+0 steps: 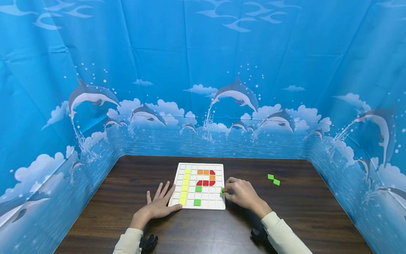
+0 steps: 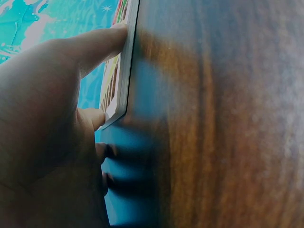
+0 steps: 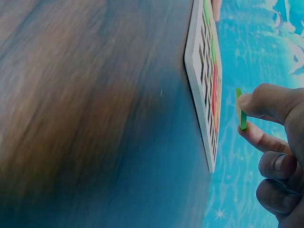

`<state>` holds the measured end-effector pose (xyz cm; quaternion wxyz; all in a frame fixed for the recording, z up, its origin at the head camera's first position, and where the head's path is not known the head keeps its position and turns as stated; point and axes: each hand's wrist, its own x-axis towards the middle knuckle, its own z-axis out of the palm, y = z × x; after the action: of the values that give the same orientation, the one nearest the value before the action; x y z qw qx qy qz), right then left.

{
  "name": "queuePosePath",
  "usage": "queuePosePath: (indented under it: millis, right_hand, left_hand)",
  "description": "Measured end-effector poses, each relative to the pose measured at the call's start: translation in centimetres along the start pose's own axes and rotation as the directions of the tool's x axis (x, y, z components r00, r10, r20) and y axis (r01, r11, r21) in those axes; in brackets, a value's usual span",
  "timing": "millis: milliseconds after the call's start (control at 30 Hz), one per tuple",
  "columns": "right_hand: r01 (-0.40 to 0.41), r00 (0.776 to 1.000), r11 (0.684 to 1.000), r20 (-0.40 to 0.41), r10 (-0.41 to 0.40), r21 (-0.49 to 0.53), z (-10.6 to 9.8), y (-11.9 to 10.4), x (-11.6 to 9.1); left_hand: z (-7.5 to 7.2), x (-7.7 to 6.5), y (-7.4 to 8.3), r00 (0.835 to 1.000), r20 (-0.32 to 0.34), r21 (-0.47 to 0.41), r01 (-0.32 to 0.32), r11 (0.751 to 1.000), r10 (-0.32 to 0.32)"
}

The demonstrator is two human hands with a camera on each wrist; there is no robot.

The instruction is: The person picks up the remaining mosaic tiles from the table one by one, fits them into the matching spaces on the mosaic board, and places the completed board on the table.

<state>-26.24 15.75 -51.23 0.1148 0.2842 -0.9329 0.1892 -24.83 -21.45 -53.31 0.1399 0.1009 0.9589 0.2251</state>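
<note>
A white gridded board (image 1: 207,196) lies on the table, bearing a yellow column (image 1: 184,188), an orange and red curved shape (image 1: 205,183) and two green square tiles, one (image 1: 198,188) above the other (image 1: 197,202). My left hand (image 1: 157,207) has its fingers spread at the board's left edge, thumb touching the lower left corner. Between thumb and index finger, my right hand (image 1: 242,193) pinches a green square tile (image 3: 243,121) by the board's right edge. The right wrist view shows that tile held up off the board.
Two loose green tiles (image 1: 273,180) lie on the dark wooden table (image 1: 285,211), to the right of my right hand. A blue curtain (image 1: 190,141) printed with dolphins surrounds the table's back and sides. Dark cameras (image 1: 149,242) are strapped at both wrists.
</note>
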Motion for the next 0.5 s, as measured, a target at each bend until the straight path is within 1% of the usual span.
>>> queuePosePath:
  millis: [67, 100, 200, 233, 300, 500]
  right_hand:
    - [0.018, 1.000, 1.000, 0.009, -0.018, -0.010, 0.2, -0.4, 0.3]
    - [0.024, 1.000, 1.000, 0.014, -0.024, -0.013, 0.3, -0.5, 0.5]
    - [0.045, 0.999, 0.999, 0.027, -0.045, -0.013, 0.7, -1.1, 1.0]
    - [0.054, 0.998, 0.998, 0.032, -0.053, -0.012, 0.8, -1.3, 1.2]
    - [0.068, 0.997, 0.998, 0.045, -0.068, -0.002, 1.1, -1.8, 1.6]
    - [0.109, 0.991, 0.994, 0.076, -0.109, 0.014, 1.7, -3.1, 2.5]
  left_hand:
    - [0.0, -0.1, 0.0, 1.000, -0.007, -0.012, -0.013, 1.000, 0.013]
    - [0.3, 0.1, -0.4, 1.000, -0.014, -0.016, -0.025, 1.000, 0.025]
    - [0.3, 0.1, -0.6, 0.999, -0.028, -0.041, -0.041, 0.998, 0.040]
    - [0.4, 0.2, -0.7, 0.999, -0.029, -0.037, -0.043, 0.998, 0.042]
    - [0.5, 0.3, -0.9, 0.999, -0.033, -0.036, -0.045, 0.998, 0.043]
    - [0.0, 0.0, -0.2, 1.000, -0.008, -0.002, -0.013, 1.000, 0.013]
